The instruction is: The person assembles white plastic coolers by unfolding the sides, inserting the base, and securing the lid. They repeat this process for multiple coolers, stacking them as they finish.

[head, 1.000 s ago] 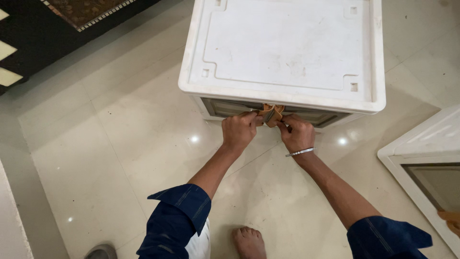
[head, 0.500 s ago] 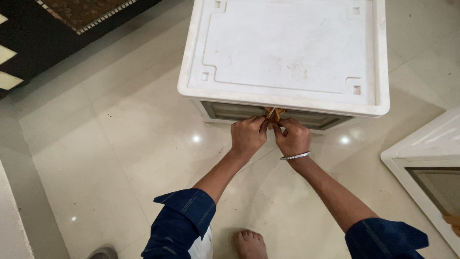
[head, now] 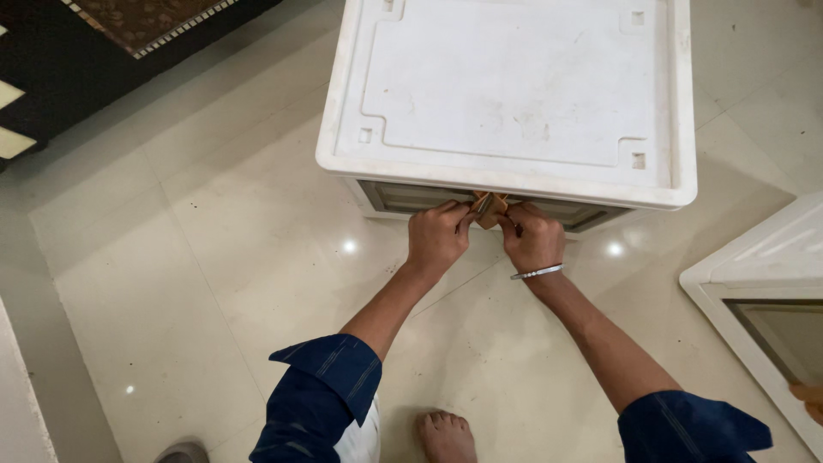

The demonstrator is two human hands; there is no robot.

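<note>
Both hands, left hand point(head: 437, 236) and right hand point(head: 533, 238), pinch the small brown fitting point(head: 490, 208) under the white cabinet point(head: 514, 94)'s near edge; fastening seems underway; next needs a firm pinch.

a: what are the hands on?
b: left hand point(head: 437, 237) and right hand point(head: 533, 239) are both closed on a small brown piece point(head: 490, 208) at the front edge of the white box point(head: 506, 94).
a: around it?
b: pale tiled floor point(head: 214, 257), a bare foot point(head: 446, 435), a silver bangle point(head: 537, 273), and another white box point(head: 754, 274) at right.
</note>
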